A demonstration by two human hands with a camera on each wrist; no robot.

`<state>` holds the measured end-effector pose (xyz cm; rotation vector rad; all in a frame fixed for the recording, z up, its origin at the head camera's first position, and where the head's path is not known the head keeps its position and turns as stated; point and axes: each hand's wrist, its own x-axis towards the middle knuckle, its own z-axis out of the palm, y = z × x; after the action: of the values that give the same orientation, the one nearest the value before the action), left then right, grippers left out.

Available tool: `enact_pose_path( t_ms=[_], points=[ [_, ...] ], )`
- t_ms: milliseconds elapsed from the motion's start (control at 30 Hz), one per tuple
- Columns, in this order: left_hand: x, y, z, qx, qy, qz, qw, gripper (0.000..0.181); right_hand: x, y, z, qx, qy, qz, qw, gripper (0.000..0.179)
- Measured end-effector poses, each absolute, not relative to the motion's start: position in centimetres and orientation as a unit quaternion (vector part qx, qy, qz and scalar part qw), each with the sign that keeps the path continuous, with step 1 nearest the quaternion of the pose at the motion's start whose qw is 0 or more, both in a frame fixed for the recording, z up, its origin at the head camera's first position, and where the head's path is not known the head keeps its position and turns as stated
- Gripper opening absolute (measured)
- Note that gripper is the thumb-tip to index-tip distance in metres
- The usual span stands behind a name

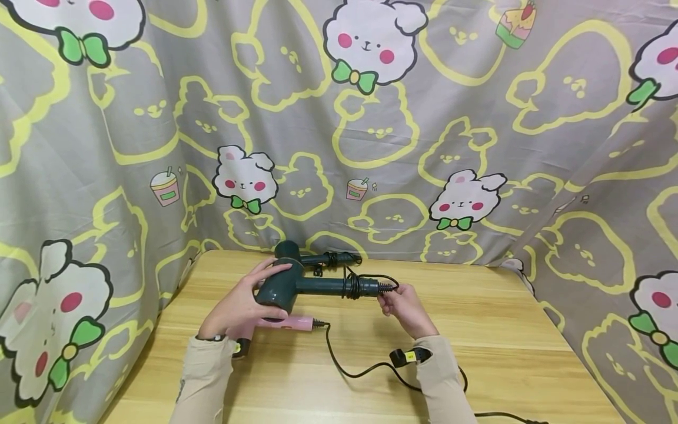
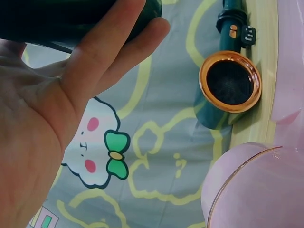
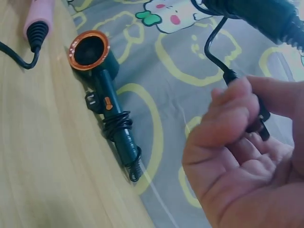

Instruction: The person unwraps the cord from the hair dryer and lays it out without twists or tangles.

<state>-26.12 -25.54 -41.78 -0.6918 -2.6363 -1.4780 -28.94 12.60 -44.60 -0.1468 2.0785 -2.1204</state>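
Patterned cloth (image 1: 381, 138) backed a wooden table (image 1: 503, 330), over which the left hand (image 1: 241, 303) clasped a green dryer (image 1: 303, 286) by its head (image 1: 278, 296), handle (image 1: 325, 287) toward three o'clock, and the right hand (image 1: 408, 309), well apart, pinched its plug (image 3: 263, 115). Stiff, smooth and probably head-heavy, the dryer seemed best held round the head or handle, with its limp cord (image 3: 212, 53) taken at the plug. Farther out, another green dryer (image 1: 318, 259) lay at one o'clock and a pink dryer (image 1: 286, 323) at seven, its lead (image 1: 356, 377) trailing toward four.

Held dryer (image 1: 320, 287), glossy plastic (smooth-looking); wood-grained table (image 1: 508, 353); matt cloth curtain (image 1: 309, 132).
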Motion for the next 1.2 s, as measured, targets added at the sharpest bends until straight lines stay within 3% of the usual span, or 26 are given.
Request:
enact_pose_path(
  t_ms=[600,1200],
  points=[
    [-26.1,-25.4,-41.8,-0.221,-0.847,-0.483,0.005,0.087,-28.1,13.8,-42.3,-0.04,0.619,-0.784,0.021,0.028],
    [-26.2,-25.7,-41.9,-0.213,-0.851,-0.48,-0.001,0.087,-26.8,13.9,-40.4,-0.089,0.63,-0.771,0.021,0.029]
  ],
)
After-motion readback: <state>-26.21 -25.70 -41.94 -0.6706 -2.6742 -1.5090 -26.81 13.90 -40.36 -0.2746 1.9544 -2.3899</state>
